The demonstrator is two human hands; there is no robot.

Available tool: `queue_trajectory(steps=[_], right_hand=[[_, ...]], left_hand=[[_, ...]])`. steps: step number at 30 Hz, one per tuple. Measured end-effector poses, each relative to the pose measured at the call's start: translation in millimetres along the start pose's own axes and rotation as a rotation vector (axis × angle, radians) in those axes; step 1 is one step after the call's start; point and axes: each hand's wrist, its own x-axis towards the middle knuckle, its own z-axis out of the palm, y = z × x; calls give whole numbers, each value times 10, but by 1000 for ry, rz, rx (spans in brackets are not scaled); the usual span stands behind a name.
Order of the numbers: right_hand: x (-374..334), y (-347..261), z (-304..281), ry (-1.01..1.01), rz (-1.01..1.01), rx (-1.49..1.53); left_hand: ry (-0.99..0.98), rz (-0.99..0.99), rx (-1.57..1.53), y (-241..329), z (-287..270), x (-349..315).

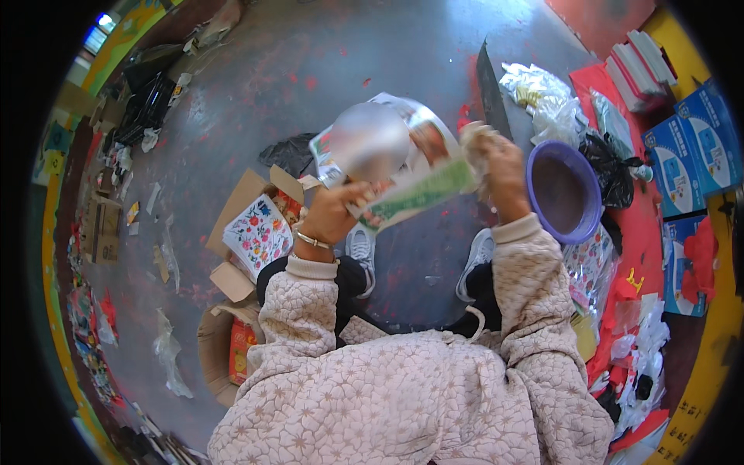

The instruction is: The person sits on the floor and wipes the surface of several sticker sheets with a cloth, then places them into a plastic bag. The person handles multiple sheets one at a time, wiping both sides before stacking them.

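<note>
My left hand [332,212], with bangles at the wrist, pinches the near left edge of a printed sheet [415,198]. The sheet is glossy, white with green and red-brown pictures, and partly smeared by motion; part of it is blurred out. My right hand [505,177] is closed around a crumpled beige rag [479,143] at the sheet's right end. Whether the rag touches the sheet I cannot tell. Just right of that hand stands a purple basin [532,186] with murky brownish water in it.
An open carton [232,203] with a flower-patterned sheet [260,232] lies left of my feet, another carton [213,341] nearer. Black plastic [288,153] lies beyond. Clear plastic bags [546,101], blue boxes [686,159] and red sheeting [635,232] crowd the right. Scraps litter the left floor.
</note>
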Motion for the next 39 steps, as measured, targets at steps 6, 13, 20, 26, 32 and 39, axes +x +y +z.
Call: queue_trajectory(steps=[6,13,20,26,32,39], right_hand=[[240,242,-269,-489,554,804],[-23,-296,-198,-564,362,803],[-112,-429,-174,-358,318,456],[-226,-317,-14,-444,407,483],[-268,-88,186,-480,532,405],[-38,-263,-24,95,18,268]], left_hand=[[-305,-128,-399,277,-4,-3],[-545,-532,-503,285,111,-5],[-669,-607,-662,148,164,-27],[-169,-167,-1525,14,190,197],[-207,-490,-1759,48,224,255],[-71,-504,-1796,100,185,256]])
